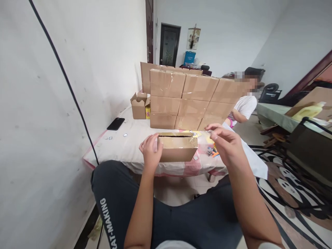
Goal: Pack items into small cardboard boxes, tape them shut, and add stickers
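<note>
A small brown cardboard box point(178, 154) stands at the near edge of the table in front of me, with a narrow dark gap along its top. My left hand point(150, 149) grips the left end of this box, thumb on the near side and fingers curled over the corner. To the right of the box and slightly above it is my right hand point(224, 140), thumb and fingers pinched together. A translucent strip that looks like clear tape point(205, 139) hangs from these fingertips towards the box's right end.
Several taped cartons point(178, 98) are stacked behind the box. Left of them are an opened carton point(138, 106) and a black phone point(116, 123). Orange-handled scissors point(214, 153) lie partly hidden near my right hand. Another person point(246, 107) sits beyond the stack's right end.
</note>
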Demonstrator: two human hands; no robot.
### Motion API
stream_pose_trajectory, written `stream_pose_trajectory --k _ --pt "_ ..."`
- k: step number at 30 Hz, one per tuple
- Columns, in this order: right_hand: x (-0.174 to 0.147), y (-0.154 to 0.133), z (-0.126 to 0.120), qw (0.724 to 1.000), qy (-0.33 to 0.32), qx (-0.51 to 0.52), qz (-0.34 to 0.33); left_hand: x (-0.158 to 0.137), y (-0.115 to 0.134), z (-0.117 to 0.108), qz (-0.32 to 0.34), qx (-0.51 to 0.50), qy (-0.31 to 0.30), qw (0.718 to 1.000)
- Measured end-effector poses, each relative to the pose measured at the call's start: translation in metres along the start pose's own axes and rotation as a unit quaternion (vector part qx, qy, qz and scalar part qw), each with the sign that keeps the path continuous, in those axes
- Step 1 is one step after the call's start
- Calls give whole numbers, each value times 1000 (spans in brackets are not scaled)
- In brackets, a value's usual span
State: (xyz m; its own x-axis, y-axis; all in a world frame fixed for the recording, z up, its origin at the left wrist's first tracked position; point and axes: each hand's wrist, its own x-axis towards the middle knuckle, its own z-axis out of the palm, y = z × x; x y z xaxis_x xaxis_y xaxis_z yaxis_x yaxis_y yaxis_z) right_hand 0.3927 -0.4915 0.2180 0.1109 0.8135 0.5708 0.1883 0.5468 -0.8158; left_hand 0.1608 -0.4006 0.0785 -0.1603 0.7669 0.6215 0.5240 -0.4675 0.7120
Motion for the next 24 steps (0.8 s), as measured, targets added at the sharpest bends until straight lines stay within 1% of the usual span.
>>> stream_pose_trajectory --k 2,3,6,8,10,11,13,15,18,21,24 --pt "10 14 7 998 -29 3 50 -3 -3 11 45 28 -45 998" --pt "16 24 12 997 -39 -4 68 -5 -2 16 59 31 -53 996" --pt "37 65 28 992 -45 -43 109 -11 5 23 104 4 -36 994" --pt "48 94 35 989 -34 -74 119 -12 8 21 147 -25 -60 987" --pt "55 117 38 987 -25 -101 118 -12 8 19 182 -29 -116 976" --pt "57 126 39 987 -23 -112 116 -11 7 18 191 -20 -141 971" --pt "58 140 40 986 -20 -125 110 -12 4 20 194 4 -170 966" --pt "57 147 41 986 -22 -128 105 -12 1 24 187 18 -176 966" --pt "56 145 40 990 -20 -112 84 -13 -3 30 178 19 -164 970" --pt "54 133 35 995 11 -86 49 -15 -4 33 169 18 -154 973" --pt "51 115 30 997 24 -33 65 -15 -2 35 155 25 -144 977"
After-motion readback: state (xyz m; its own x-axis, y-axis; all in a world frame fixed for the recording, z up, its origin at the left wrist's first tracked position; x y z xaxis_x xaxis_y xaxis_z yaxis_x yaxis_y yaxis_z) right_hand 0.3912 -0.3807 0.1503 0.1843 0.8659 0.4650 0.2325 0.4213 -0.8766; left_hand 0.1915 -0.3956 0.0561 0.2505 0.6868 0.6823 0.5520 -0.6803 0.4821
